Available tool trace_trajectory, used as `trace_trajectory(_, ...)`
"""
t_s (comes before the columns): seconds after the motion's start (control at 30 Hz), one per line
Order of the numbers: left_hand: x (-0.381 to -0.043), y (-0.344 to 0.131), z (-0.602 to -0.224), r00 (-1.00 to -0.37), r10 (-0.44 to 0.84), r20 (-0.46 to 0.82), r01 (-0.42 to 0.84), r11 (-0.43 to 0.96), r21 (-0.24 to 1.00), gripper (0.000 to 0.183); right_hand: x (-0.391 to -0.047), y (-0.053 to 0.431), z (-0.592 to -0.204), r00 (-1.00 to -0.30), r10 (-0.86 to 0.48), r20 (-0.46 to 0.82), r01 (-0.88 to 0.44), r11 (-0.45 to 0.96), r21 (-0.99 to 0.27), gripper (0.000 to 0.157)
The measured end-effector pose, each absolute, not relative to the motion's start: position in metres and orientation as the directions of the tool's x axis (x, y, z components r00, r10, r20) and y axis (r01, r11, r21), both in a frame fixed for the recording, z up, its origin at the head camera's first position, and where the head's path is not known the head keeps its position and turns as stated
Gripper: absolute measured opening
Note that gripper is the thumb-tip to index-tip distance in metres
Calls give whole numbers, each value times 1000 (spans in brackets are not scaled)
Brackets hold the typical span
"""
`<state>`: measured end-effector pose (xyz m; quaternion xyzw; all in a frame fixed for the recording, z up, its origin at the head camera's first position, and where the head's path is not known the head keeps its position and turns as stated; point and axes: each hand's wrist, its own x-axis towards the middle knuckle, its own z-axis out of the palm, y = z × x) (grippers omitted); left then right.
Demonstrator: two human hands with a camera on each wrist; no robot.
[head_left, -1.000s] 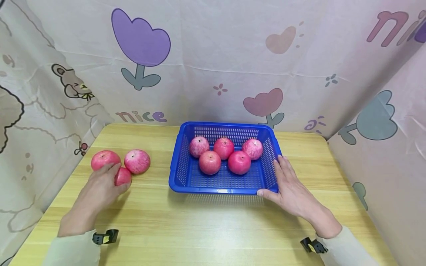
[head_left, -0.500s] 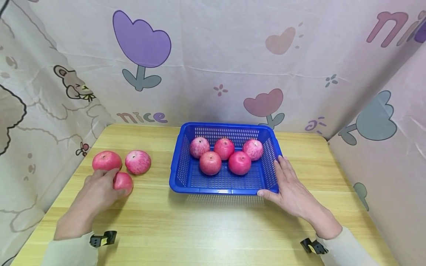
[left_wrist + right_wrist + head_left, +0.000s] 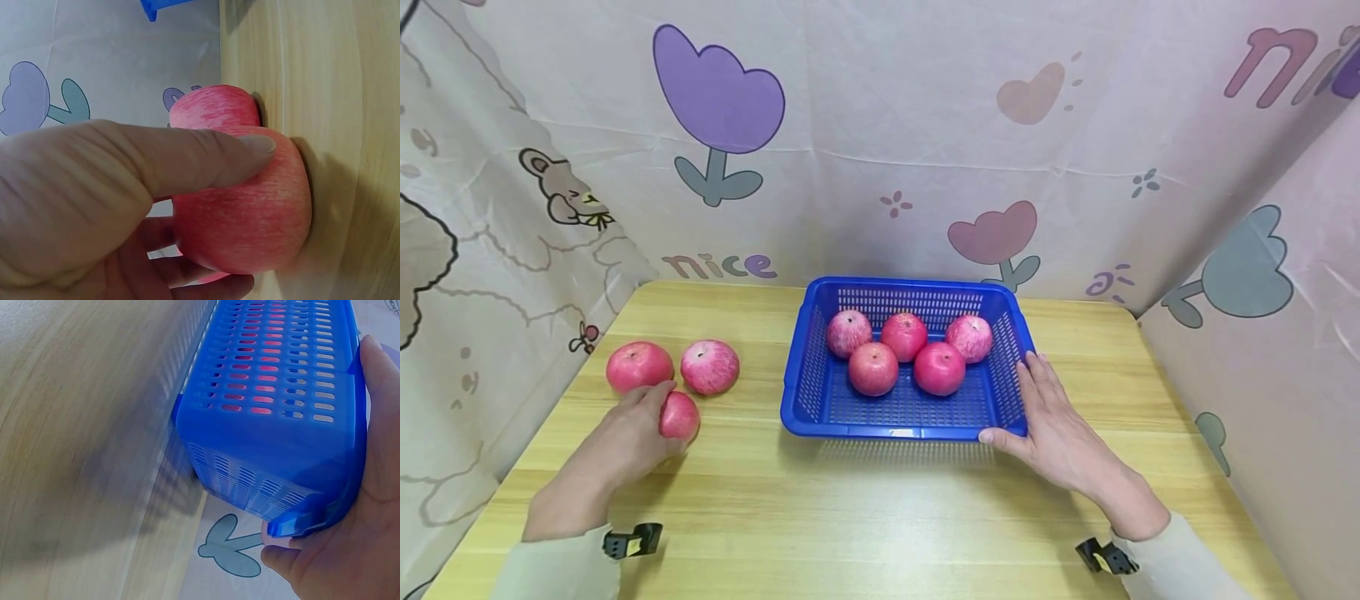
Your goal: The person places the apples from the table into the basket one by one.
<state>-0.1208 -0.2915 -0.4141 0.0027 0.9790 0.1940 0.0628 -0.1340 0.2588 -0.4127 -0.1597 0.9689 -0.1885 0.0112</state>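
My left hand (image 3: 628,437) grips a red apple (image 3: 680,417) on the left side of the table. In the left wrist view the thumb lies across this apple (image 3: 250,215), with fingers curled beneath it; it appears to touch the tabletop. Just behind it are a red apple (image 3: 640,367) and a streaked pink apple (image 3: 711,367). A blue plastic basket (image 3: 895,432) holds several apples (image 3: 940,367). My right hand (image 3: 1060,429) rests on the basket's near right corner, fingers straight along the right rim and thumb on the front rim. The right wrist view shows the basket's slotted wall (image 3: 262,444) beside the palm.
Wooden tabletop (image 3: 850,525) stretches between the left apples and the basket, and in front of both. A printed cloth (image 3: 880,125) hangs behind the table and along both sides. Each wrist wears a black strap mount (image 3: 632,542).
My left hand has drawn its apple slightly nearer to me, off the two apples behind it. The right hand and the basket stay where they were.
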Motion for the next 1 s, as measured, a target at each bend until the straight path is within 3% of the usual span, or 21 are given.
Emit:
trace_trajectory(0.67, -118, -297, -413, -992, -10, -126, -56, 926, 373, 93, -134, 259, -413, -949, -313, 42, -305, 876, -374, 117)
trace_trajectory(1.0, -111, -290, -390, -996, -31, -85, -59, 938, 340, 93, -134, 259, -413, -948, -316, 47, -310, 876, -368, 116)
